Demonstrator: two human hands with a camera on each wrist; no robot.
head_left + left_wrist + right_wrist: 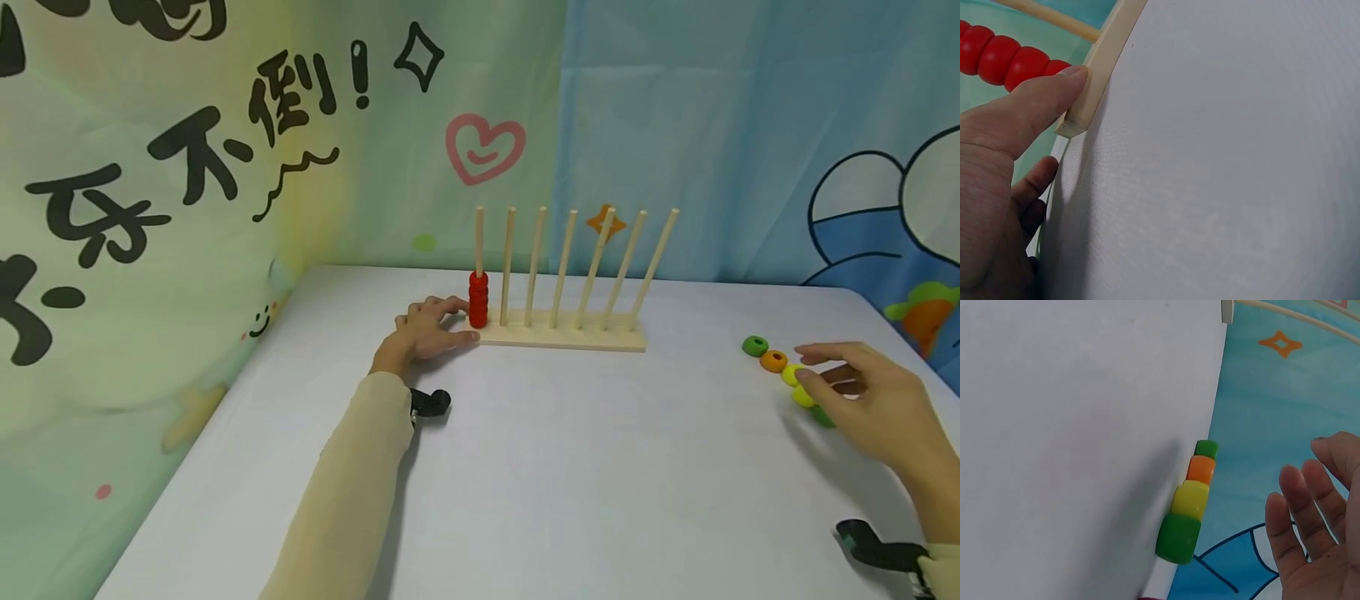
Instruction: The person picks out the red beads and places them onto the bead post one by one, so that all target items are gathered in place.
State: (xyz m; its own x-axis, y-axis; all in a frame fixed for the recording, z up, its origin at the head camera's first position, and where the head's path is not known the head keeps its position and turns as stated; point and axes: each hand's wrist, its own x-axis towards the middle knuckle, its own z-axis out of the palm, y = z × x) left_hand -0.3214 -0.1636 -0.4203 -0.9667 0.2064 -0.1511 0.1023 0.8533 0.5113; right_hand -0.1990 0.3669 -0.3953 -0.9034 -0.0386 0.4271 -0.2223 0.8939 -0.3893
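Observation:
In the head view, a wooden peg stand has several upright pegs along its base. Red beads are stacked on its leftmost peg. My left hand holds the stand's left end, thumb along the front edge and forefinger toward the back. From the left wrist, the thumb presses the base beside the red beads. My right hand hovers over loose beads with fingers slightly bent and nothing held. A green bead, an orange bead and yellow beads lie in a line.
Another green bead ends the row nearest me in the right wrist view. A sliver of something dark red shows at that view's bottom edge. The white table meets a printed cloth backdrop behind the stand.

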